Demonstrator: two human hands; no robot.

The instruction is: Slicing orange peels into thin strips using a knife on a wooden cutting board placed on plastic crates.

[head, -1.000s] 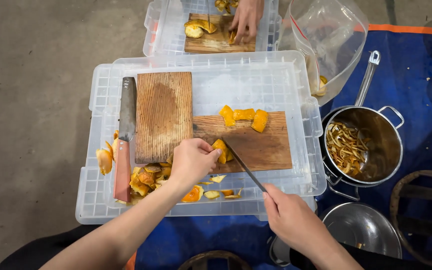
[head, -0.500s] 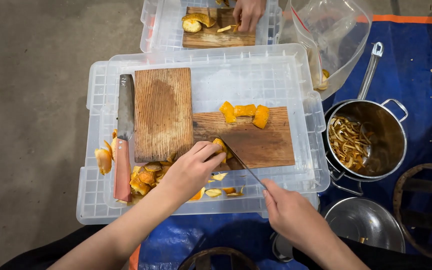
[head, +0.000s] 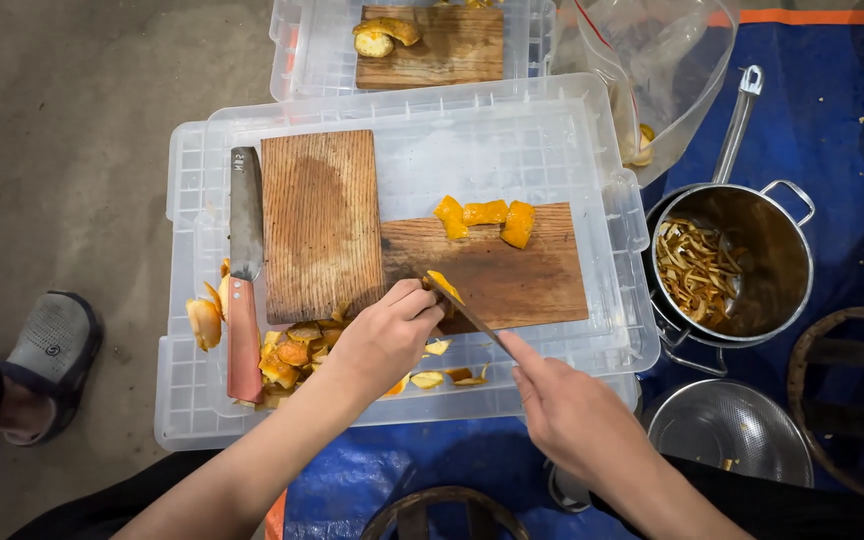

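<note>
A clear plastic bag [head: 652, 60] slumps at the far right, glossy and creased, with a few orange scraps at its bottom. Nearer, an upturned clear plastic bin [head: 592, 130], ribbed in a grid, carries two worn wooden boards: a tall one [head: 320, 225] standing lengthways and a wide one [head: 512, 275] butted against its right edge. A cleaver [head: 244, 270] with a dull steel blade and a reddish handle lies just left of the tall board.

The left hand [head: 387, 335] reaches in from below, fingers curled down, pinning an orange peel [head: 444, 287] at the near left corner of the wide board. The right hand [head: 567, 405] is closed around the handle of a knife [head: 467, 315], forefinger stretched along its spine, the thin blade slanting up and left to the peel between the left fingertips.

Three more peel pieces [head: 484, 217] sit at the wide board's far edge. A heap of scraps [head: 292, 355] lies on the bin below the boards.

To the right, on a blue tarp [head: 852, 130], a steel pot [head: 742, 265] with a long handle holds thin peel strips; a steel strainer [head: 732, 430] sits just below it. A second bin [head: 302, 50] with its own board lies beyond. A grey sandal [head: 47, 350] rests on the concrete floor at left.
</note>
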